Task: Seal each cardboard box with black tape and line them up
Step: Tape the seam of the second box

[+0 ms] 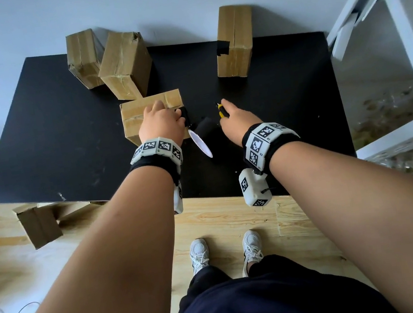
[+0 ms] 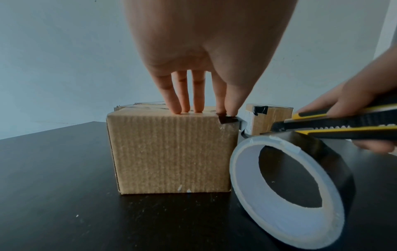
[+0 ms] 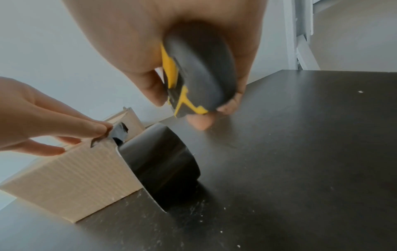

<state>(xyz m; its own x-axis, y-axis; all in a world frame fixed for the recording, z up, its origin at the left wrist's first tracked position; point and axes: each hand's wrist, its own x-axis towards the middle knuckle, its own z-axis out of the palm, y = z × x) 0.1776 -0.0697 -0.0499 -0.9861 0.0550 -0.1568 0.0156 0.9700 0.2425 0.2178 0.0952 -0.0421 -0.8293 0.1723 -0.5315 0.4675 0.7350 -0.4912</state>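
A small cardboard box (image 1: 137, 115) (image 2: 171, 152) (image 3: 73, 180) stands mid-table. My left hand (image 1: 160, 123) (image 2: 197, 95) presses straight fingers down on its top, with the index finger and thumb on a strip of black tape (image 2: 227, 118) (image 3: 119, 134) at the right corner. The strip runs to the black tape roll (image 1: 203, 135) (image 2: 300, 178) (image 3: 159, 163), which stands on edge against the box's right side. My right hand (image 1: 235, 122) (image 3: 163, 56) grips a yellow and black utility knife (image 1: 222, 110) (image 2: 335, 125) (image 3: 193, 74) just above the roll.
Two boxes (image 1: 83, 58) (image 1: 124, 65) lean together at the back left of the black table (image 1: 63, 140). A box with a black tape patch (image 1: 235, 40) stands at the back right. A white frame (image 1: 395, 29) rises at the right. An open box (image 1: 39, 225) lies on the floor.
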